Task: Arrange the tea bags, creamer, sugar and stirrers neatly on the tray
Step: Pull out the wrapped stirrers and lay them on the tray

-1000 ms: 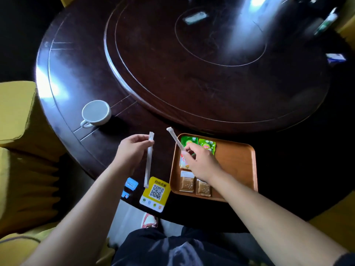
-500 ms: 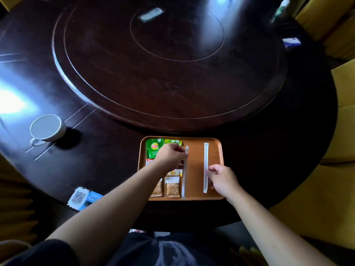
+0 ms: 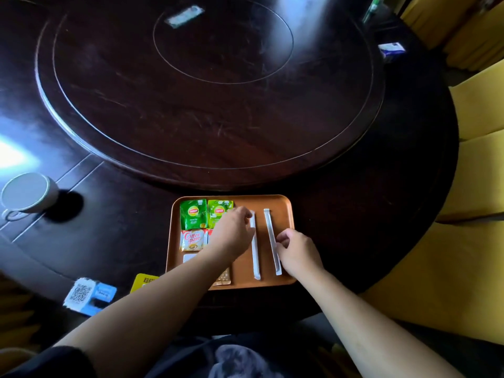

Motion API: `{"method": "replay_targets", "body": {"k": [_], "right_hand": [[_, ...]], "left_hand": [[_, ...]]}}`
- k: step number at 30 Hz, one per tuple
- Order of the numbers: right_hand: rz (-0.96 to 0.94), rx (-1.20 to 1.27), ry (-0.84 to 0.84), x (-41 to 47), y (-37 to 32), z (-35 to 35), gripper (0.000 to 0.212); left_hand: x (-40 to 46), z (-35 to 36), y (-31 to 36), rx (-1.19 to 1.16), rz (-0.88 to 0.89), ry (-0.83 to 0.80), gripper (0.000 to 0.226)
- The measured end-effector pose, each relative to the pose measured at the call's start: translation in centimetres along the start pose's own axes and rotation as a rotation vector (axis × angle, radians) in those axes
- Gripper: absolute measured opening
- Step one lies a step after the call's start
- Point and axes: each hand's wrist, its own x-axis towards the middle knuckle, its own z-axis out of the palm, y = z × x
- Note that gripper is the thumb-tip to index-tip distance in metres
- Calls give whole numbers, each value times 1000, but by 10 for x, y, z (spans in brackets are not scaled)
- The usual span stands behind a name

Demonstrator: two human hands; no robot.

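An orange-brown tray (image 3: 287, 211) lies at the near edge of the dark table. In its left half are two green tea bags (image 3: 193, 217), a creamer sachet (image 3: 192, 239) and brown sugar packets (image 3: 224, 277), partly hidden under my left forearm. Two white paper-wrapped stirrers lie lengthwise in the right half. My left hand (image 3: 234, 233) pinches the far end of the left stirrer (image 3: 255, 260). My right hand (image 3: 299, 252) holds the middle of the right stirrer (image 3: 270, 236) with its fingertips.
A white cup (image 3: 27, 192) stands on the table at the left. A QR-code card (image 3: 87, 294) and a yellow card (image 3: 141, 281) lie near the front edge. A large lazy Susan (image 3: 207, 85) fills the table's middle. Yellow chairs (image 3: 477, 165) flank the right side.
A second ago each hand held a stirrer in the air, the left one beside the tray. Both stirrers now lie side by side on the tray, with the hands still on them.
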Motion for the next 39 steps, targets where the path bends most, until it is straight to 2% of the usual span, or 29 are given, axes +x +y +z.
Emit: {"method": "replay_targets", "body": {"k": [2, 4, 7, 10, 33, 39], "right_hand": [[-64, -19, 16, 0, -1, 1, 8], [-133, -44, 21, 0, -3, 3, 10], [-185, -107, 28, -1, -6, 9, 31], [-187, -104, 53, -2, -7, 14, 36], [-119, -111, 102, 0, -6, 17, 38], [-122, -98, 83, 0, -7, 16, 40]], "left_hand": [[-11, 0, -5, 200, 237, -37, 41], [-22, 4, -10, 382, 367, -93, 58], [-35, 15, -18, 547, 391, -187, 83], [-38, 23, -21, 637, 400, -246, 88], [-28, 28, -25, 567, 406, -232, 83], [-30, 22, -20, 512, 431, -178, 76]]}}
